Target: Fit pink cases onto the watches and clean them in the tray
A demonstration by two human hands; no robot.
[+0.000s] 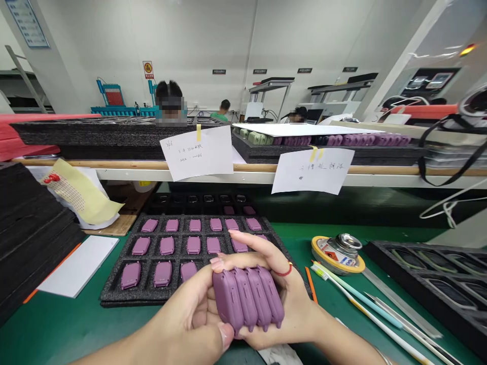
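Observation:
Several purple watch-shaped cases [249, 299] stand face to face in a row, held between my two hands above the green table. My left hand [194, 314] wraps the left end, its thumb at the lower front edge and fingertips at the top. Around the right side and behind curls my right hand [292, 289], its index finger stretched out over the top; a red ring-like band is on one finger. Just behind my hands lies a black foam tray [152, 258] with more purple cases in its compartments.
On the right are a round metal container [346, 243] on a yellow-rimmed roll, toothbrushes [365, 306], a metal ruler [403, 304] and another foam tray [429, 289]. White card [79, 266] lies left. A shelf [251, 175] with trays crosses behind; people sit beyond it.

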